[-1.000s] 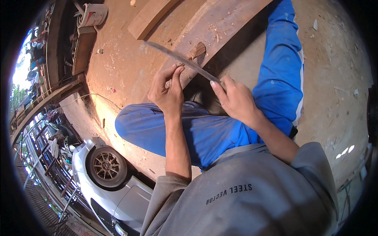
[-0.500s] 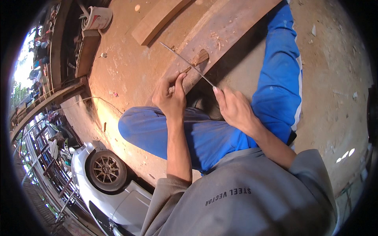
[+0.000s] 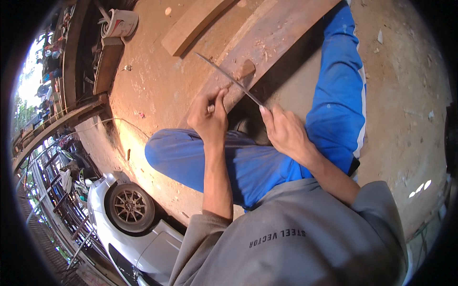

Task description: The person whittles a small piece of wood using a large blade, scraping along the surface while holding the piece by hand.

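My right hand (image 3: 286, 130) is closed round the near end of a long, thin grey metal blade or file (image 3: 224, 74); which of the two, I cannot tell. The tool slants up to the left, crossing over a small carved wooden piece (image 3: 247, 69). That piece has a broad rounded end and a narrow stem running toward my left hand (image 3: 210, 113). Thumb and forefinger of the left hand pinch the stem, while the other fingers curl in. Beneath both lies a wide wooden plank (image 3: 279, 35) with shavings (image 3: 261, 46) on it.
A thick wooden beam (image 3: 193, 26) lies beyond the plank on the dirt floor. My blue-trousered legs (image 3: 334, 90) flank the plank's near end. A white bucket (image 3: 120, 23) stands far left, and a silver car with a bronze-spoked wheel (image 3: 131, 208) is at the lower left.
The tool has turned slightly, so its flat side looks broader. Both hands keep their grips, with only a small shift in the view.
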### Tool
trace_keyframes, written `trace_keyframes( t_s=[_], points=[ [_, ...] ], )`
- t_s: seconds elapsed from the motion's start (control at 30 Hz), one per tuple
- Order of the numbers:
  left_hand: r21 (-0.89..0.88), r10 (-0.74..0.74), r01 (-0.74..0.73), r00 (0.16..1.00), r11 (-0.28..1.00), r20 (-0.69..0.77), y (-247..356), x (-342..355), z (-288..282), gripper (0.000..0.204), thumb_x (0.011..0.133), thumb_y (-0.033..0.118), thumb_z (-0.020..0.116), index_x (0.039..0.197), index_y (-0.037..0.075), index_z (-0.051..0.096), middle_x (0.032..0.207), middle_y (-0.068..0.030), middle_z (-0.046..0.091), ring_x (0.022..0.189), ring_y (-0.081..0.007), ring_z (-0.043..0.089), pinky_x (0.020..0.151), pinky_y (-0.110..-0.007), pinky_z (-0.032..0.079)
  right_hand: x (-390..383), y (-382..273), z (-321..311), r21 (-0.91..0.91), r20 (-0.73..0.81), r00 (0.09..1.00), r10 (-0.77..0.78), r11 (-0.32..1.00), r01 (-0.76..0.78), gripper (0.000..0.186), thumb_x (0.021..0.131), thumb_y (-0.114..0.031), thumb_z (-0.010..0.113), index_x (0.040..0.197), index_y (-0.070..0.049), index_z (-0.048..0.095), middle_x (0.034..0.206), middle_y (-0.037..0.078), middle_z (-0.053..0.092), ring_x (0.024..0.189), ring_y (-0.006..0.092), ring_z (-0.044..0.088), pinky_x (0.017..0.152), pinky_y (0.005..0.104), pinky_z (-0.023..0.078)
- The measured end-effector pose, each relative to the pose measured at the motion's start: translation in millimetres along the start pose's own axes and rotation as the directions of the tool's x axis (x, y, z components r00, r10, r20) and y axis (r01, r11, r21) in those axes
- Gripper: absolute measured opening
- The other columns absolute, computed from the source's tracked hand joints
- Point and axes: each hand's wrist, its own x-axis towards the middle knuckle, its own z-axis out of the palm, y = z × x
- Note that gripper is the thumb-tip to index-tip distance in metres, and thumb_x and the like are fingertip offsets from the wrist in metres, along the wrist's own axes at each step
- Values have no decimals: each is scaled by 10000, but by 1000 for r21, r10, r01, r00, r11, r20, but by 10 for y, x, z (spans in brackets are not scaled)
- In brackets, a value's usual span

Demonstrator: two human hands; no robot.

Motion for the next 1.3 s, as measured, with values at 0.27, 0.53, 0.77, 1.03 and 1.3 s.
trace_keyframes(
  t_s=[0.27,0.53,0.77,1.03,1.3],
  points=[
    [-103,-41,41,999,994,3,110,-32,-33,126,819,41,869,839,11,748,798,-95,751,655,-137,693,617,-273,533,-12,-275,-245,192,-96,987,-126,971,142,415,1077,-356,527,867,2,553,611,277,608,608,491,648,546,576,507],
    [32,21,-22,999,999,29,152,-36,-125,139,820,54,871,840,13,740,795,-93,744,649,-144,685,607,-277,524,-70,-9,-18,-74,11,999,46,996,-45,490,1084,-386,486,848,29,591,671,320,635,666,525,658,611,601,517],
    [-37,30,-30,999,999,22,213,-36,-125,136,825,56,870,844,13,742,791,-84,733,647,-132,672,567,-273,509,-46,-65,-169,170,-51,995,-80,982,88,473,1082,-370,506,821,18,578,623,300,610,615,519,630,576,600,499],
    [-26,66,-66,998,997,5,132,-46,-116,136,832,69,870,844,24,742,815,-87,746,657,-116,669,547,-261,491,-26,88,-2,-1,-56,997,-48,999,48,437,1084,-353,510,839,8,544,604,281,597,607,516,625,534,581,476],
    [1,43,-43,999,999,31,238,-18,-115,142,841,82,866,826,28,735,782,-73,740,634,-111,657,534,-262,481,-93,-41,-153,234,-94,985,-144,959,162,455,1076,-365,524,813,5,552,622,291,608,619,519,633,549,594,485]
  ],
)
